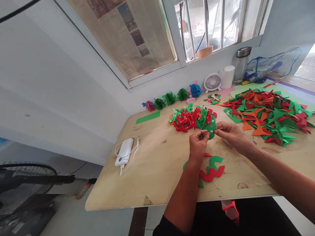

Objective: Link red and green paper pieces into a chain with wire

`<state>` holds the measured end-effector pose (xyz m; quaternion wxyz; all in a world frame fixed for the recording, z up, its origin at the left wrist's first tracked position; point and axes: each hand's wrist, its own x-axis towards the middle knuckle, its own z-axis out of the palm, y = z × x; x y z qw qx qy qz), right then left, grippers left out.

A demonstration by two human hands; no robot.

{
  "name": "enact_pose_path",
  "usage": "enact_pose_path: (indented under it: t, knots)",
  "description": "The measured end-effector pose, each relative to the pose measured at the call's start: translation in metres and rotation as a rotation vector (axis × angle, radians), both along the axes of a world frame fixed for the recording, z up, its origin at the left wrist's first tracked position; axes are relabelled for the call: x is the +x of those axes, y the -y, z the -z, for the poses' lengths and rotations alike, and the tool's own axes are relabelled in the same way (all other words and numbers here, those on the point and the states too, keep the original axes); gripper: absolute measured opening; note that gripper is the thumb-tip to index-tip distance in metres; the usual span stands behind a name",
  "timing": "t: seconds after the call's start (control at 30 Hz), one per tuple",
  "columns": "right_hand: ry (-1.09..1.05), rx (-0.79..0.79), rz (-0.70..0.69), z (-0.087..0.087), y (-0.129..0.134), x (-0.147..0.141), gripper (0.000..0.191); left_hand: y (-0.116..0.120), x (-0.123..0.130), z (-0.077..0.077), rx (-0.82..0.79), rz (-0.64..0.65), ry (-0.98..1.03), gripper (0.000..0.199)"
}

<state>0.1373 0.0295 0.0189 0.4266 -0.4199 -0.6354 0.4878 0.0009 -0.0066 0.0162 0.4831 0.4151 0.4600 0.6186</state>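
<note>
My left hand (197, 143) pinches a green paper cutout (211, 135) that carries small white squares. From the other side, the fingers of my right hand (232, 135) close on the cutout's edge beside one of these squares. Just behind lies a pile of red and green paper cutouts (185, 120), many dotted with white squares. In front of my hands, on the wooden table (157, 170), rest a loose green curved cutout (216, 160) and a red curved cutout (209, 175). My left forearm hides part of these loose pieces.
A large heap of paper scraps (267, 114) covers the right side. Along the wall stand folded paper figures (169, 98), a small white fan (213, 82) and a glass bottle (241, 67). A white power bank (124, 151) with its cable lies left.
</note>
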Motion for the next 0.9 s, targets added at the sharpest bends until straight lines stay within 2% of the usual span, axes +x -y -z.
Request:
enact_pose_path:
  t: [0.27,0.63,0.77,0.9]
  knots:
    - [0.034,0.027,-0.005,0.0062,-0.0044,0.0028,0.025,0.0004,0.0002,0.0003,0.001,-0.006,-0.061,0.018]
    - [0.063,0.122,0.03,0.0045,-0.0051,0.0011,0.031,-0.0001,-0.0005,0.0025,0.012,0.013,-0.089,0.017]
    - [0.024,0.1,-0.041,0.0055,-0.0059,0.0029,0.029,0.0007,0.0,0.0007,-0.016,-0.001,-0.046,0.018]
    - [0.022,0.06,-0.036,0.0047,-0.0066,0.0033,0.03,0.0008,0.0004,0.0006,-0.021,0.002,-0.059,0.02]
